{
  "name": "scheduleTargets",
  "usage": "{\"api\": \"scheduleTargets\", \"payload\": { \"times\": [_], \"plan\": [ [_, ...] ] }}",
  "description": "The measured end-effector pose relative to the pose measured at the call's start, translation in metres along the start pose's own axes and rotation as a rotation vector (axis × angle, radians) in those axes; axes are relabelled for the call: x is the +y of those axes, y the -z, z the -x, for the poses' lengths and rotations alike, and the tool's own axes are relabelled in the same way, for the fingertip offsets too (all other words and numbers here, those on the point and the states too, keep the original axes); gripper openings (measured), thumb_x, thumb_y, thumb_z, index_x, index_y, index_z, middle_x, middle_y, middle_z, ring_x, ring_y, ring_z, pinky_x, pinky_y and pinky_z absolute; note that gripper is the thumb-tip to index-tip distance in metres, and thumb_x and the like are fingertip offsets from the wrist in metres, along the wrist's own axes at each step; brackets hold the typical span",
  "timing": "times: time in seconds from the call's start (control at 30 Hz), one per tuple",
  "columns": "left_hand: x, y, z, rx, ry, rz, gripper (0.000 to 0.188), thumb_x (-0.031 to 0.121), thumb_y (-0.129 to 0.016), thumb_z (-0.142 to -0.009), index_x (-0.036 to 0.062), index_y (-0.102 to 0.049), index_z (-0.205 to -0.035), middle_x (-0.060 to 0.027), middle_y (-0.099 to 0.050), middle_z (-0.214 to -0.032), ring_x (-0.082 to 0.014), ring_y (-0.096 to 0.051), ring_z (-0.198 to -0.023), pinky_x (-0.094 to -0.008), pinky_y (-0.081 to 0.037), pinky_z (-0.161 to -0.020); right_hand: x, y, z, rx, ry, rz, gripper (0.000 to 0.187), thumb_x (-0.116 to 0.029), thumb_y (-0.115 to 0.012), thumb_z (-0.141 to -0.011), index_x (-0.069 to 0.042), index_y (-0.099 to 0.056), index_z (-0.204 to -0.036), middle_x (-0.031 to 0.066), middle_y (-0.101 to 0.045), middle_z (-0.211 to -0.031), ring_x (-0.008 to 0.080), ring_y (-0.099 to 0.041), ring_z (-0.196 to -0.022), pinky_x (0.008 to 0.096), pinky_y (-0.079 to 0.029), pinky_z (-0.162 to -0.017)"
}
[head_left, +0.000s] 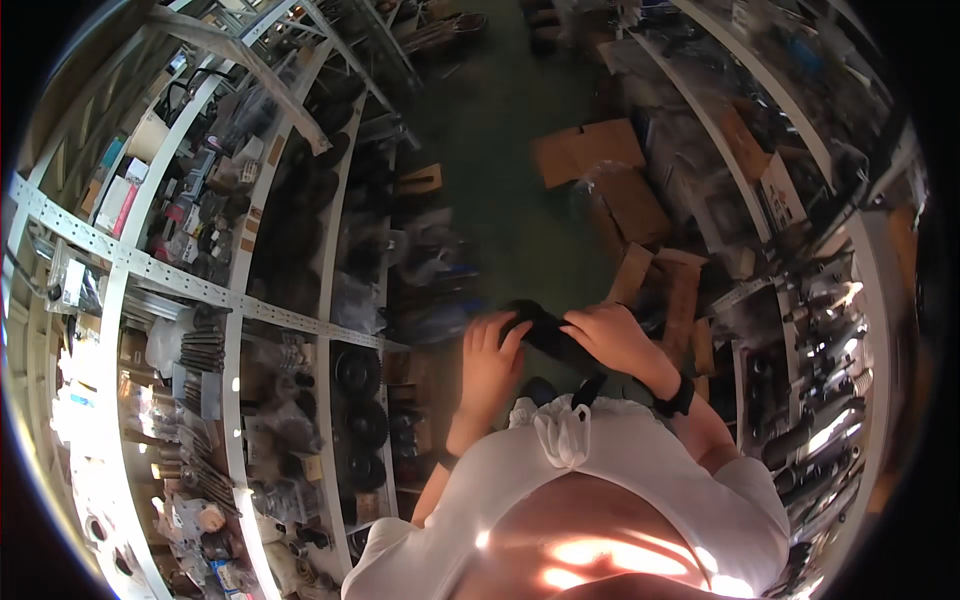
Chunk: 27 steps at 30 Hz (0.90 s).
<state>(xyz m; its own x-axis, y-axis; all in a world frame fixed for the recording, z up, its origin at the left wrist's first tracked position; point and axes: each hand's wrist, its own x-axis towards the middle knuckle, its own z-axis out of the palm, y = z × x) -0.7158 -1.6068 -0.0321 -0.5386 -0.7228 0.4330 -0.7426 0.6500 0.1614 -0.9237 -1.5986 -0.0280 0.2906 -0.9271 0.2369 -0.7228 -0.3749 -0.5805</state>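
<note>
Black item, kind unclear, is near, at waist height mid-aisle. Left hand grasps its left end, right hand its right side, probably to steady it. Cardboard boxes sit far right, likely leaving walking room.

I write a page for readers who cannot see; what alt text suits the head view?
Left hand and right hand of a person in a white top hold a black item, its kind unclear. Beyond, a green floor runs between crowded shelves, with cardboard boxes on the right.
</note>
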Motion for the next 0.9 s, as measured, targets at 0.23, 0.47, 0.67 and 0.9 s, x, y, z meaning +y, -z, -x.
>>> {"api": "scheduleTargets", "payload": {
  "times": [0.23,0.47,0.67,0.9],
  "plan": [
    [-0.041,-0.021,-0.034,0.047,0.190,0.143,0.039,0.006,-0.068,-0.065,0.0066,-0.053,-0.101,-0.0096,-0.054,-0.098,-0.0304,-0.052,-0.091,-0.0394,-0.041,-0.078,0.017,-0.013,-0.063,0.021,0.053,-0.151,0.016,-0.017,-0.057,-0.082,-0.002,-0.056,-0.083,0.0142,-0.058,-0.070,0.0326,-0.056,-0.068,0.0408,-0.043,-0.059],
    [-0.103,-0.051,-0.108,-0.003,0.067,0.253,0.036,0.007,-0.068,-0.064,0.0080,-0.055,-0.097,-0.0082,-0.054,-0.096,-0.0303,-0.052,-0.089,-0.0389,-0.041,-0.079,0.059,-0.016,-0.132,0.095,-0.050,-0.116,0.017,-0.019,-0.056,-0.082,-0.003,-0.055,-0.075,0.0152,-0.054,-0.065,0.0340,-0.053,-0.062,0.0417,-0.041,-0.056],
    [-0.182,-0.070,-0.169,-0.022,-0.015,0.330,0.026,0.003,-0.061,-0.070,0.0081,-0.056,-0.096,-0.0076,-0.058,-0.083,-0.0284,-0.054,-0.084,-0.0390,-0.041,-0.081,0.088,-0.023,-0.210,0.072,-0.108,0.015,0.018,-0.020,-0.058,-0.081,-0.004,-0.059,-0.074,0.0133,-0.057,-0.072,0.0315,-0.054,-0.071,0.0401,-0.042,-0.060],
    [-0.251,-0.089,-0.205,-0.161,0.098,0.389,0.022,0.006,-0.060,-0.074,0.0077,-0.056,-0.095,-0.0079,-0.058,-0.081,-0.0273,-0.056,-0.076,-0.0356,-0.043,-0.068,0.118,-0.033,-0.304,-0.036,0.027,-0.027,0.015,-0.017,-0.059,-0.079,-0.003,-0.062,-0.080,0.0101,-0.061,-0.079,0.0290,-0.055,-0.077,0.0369,-0.044,-0.071]
  ]
}}
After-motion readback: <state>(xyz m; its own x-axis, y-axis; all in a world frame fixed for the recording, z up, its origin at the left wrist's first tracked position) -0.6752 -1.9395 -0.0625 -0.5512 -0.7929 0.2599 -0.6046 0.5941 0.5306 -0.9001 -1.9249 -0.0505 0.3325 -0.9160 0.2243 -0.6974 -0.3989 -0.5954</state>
